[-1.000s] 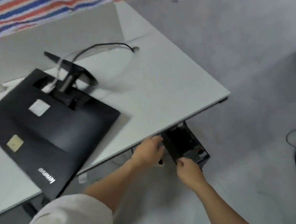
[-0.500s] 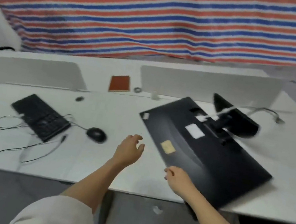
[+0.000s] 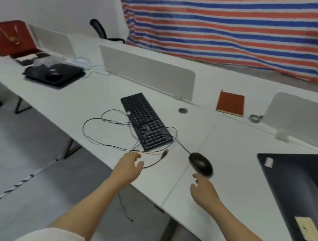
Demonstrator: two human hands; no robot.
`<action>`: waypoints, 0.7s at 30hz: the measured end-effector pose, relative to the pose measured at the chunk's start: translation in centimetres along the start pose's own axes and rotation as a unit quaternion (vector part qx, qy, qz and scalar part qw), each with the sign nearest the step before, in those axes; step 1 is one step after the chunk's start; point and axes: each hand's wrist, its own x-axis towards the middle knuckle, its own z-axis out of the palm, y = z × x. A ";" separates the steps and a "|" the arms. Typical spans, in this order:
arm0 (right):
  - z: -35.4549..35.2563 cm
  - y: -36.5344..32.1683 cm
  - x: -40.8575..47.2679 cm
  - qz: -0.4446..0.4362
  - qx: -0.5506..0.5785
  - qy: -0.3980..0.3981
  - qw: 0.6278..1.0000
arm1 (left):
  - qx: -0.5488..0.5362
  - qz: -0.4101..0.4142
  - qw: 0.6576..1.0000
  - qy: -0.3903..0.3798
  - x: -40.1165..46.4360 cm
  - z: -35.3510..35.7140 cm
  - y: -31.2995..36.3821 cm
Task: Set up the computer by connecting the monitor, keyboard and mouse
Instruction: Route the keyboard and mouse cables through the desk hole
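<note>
- You look to be at the keyboard-and-mouse step: your left hand (image 3: 128, 169), fingers loosely spread and holding nothing, reaches toward the loose cable plug (image 3: 164, 154) at its 1 o'clock.
- Your right hand (image 3: 204, 190), fingers relaxed, hovers just short of the mouse (image 3: 200, 164) at 12 o'clock.
- The keyboard (image 3: 145, 121) lies at 11 o'clock of the mouse.
- Next, pinch the plug.
- The monitor (image 3: 308, 198) is cut off at 3 o'clock; which device the plug belongs to is unclear.

Both forearms extended forward, bare below pale rolled sleeves. Left hand (image 3: 128, 168) reaching out, back of hand up, fingers relaxed and slightly spread, holding nothing. Right hand (image 3: 204, 191) likewise extended, fingers loosely curled with index fingertip forward, holding nothing. Hands well apart, at similar reach.
</note>
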 end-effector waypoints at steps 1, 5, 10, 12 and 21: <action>0.4 -0.3 1.3 0.010 -0.019 0.007 1.000 | 0.003 -0.013 1.000 -0.006 0.6 -0.2 -1.2; 1.6 -1.7 7.0 0.041 -0.120 0.064 0.990 | 0.017 -0.048 0.998 -0.041 4.7 -0.3 -5.2; 2.7 -1.1 13.8 0.095 -0.154 0.096 0.979 | 0.037 -0.056 0.993 -0.093 11.6 0.6 -7.3; 2.9 -0.8 15.2 0.148 -0.154 0.072 0.974 | 0.072 -0.043 0.987 -0.135 13.6 1.3 -7.6; 5.1 -3.5 17.3 0.250 0.006 0.129 0.960 | 0.309 0.091 0.919 -0.229 18.0 4.2 -10.2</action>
